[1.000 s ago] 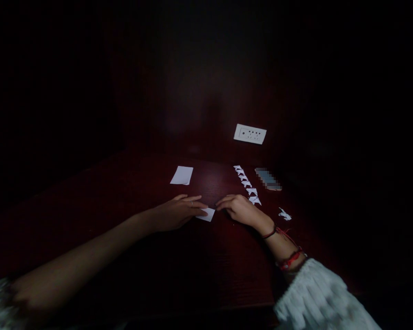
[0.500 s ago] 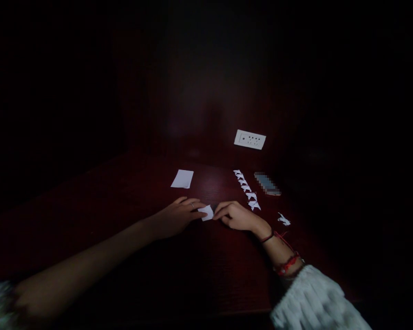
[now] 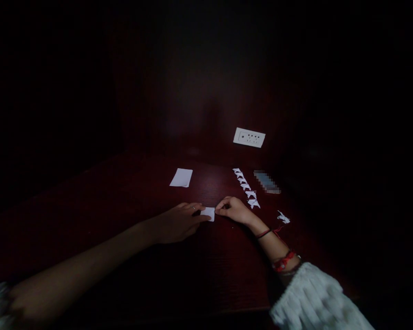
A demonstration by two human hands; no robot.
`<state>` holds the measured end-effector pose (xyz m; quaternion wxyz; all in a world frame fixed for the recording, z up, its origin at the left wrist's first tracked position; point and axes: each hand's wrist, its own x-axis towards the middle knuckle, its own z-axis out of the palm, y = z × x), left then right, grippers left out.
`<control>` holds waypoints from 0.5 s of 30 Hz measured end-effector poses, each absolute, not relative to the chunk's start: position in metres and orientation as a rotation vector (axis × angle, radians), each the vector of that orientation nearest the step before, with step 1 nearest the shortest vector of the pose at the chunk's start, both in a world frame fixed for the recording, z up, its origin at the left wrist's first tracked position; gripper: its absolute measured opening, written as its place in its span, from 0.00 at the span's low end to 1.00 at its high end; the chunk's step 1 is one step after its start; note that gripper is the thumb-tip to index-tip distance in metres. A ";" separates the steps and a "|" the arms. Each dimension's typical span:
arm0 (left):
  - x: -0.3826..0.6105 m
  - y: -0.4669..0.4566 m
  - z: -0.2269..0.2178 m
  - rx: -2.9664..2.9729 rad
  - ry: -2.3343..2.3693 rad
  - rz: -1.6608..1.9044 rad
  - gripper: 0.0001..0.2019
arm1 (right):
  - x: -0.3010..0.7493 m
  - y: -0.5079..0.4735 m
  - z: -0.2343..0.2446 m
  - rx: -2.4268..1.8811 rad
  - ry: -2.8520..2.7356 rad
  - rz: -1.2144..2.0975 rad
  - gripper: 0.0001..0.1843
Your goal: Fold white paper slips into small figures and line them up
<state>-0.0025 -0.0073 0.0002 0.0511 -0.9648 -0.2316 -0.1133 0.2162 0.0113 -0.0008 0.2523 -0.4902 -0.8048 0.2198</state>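
slip [image 3: 210,211]: one, white, on the dark red table [image 3: 134,188], between the two hands.

left hand [image 3: 179,224]: thumb and fingertips lie on the slip's left part; whether they grip the paper or only press it, i cannot tell. a ring [image 3: 193,208] on one finger.

right hand [image 3: 237,211]: thumb and forefinger pinched on the slip's right edge. red bracelets [image 3: 284,262] on the forearm, above a pale, ruffled sleeve [image 3: 313,291].

sheets [image 3: 181,177]: white, beyond the left hand, lying flat.

folded pieces [image 3: 245,187]: small, white, set in a slanting row beyond the right hand.

phone [image 3: 267,182]: right of the row, lying flat, its screen obscured.

scrap [image 3: 284,218]: white, crumpled, right of the right hand.

socket [image 3: 249,137]: white, on the dark wall [image 3: 199,87] behind the table.
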 end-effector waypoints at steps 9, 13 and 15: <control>-0.002 -0.007 0.003 -2.985 -0.669 -0.319 0.18 | 0.210 0.012 -0.007 -1.397 -1.882 0.931 0.08; -0.002 -0.006 0.002 -3.012 -0.683 -0.221 0.20 | 0.208 0.011 -0.008 -1.367 -1.883 0.911 0.09; -0.002 -0.005 0.001 -3.020 -0.708 -0.193 0.20 | 0.207 0.012 -0.009 -1.336 -1.911 0.850 0.09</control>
